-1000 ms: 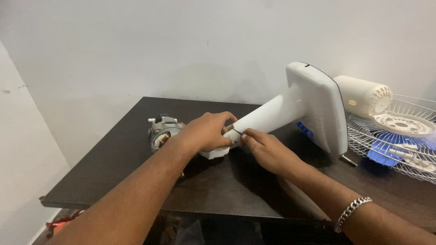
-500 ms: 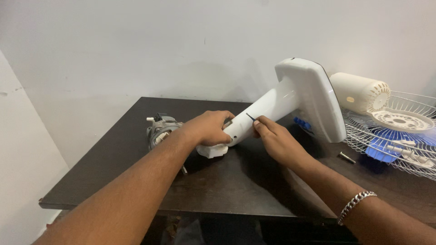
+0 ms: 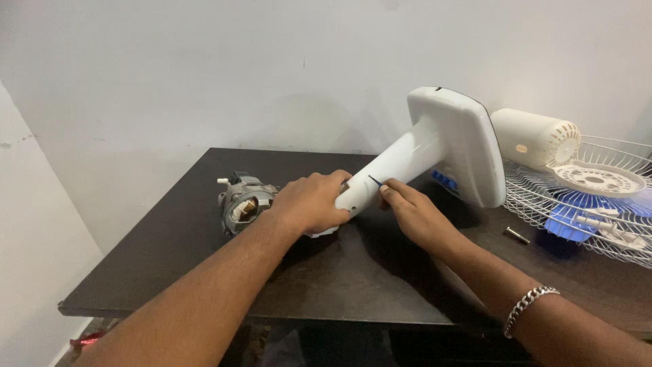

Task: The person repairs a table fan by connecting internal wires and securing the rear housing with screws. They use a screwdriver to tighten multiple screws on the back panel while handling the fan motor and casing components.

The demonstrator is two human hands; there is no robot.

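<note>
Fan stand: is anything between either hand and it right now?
Nothing visible. The left hand is wrapped around the lower end of the white fan stand, and the right hand touches the neck beside it, fingers pinching a thin dark tool. The motor sits apart, behind the left hand.

Soft, even indoor light, fairly bright, falling from above and in front. The dark worktop (image 3: 380, 272) shows a dull sheen and soft shadows under the hands. Focus is sharp throughout; forearms stretch slightly near the lower edge.
</note>
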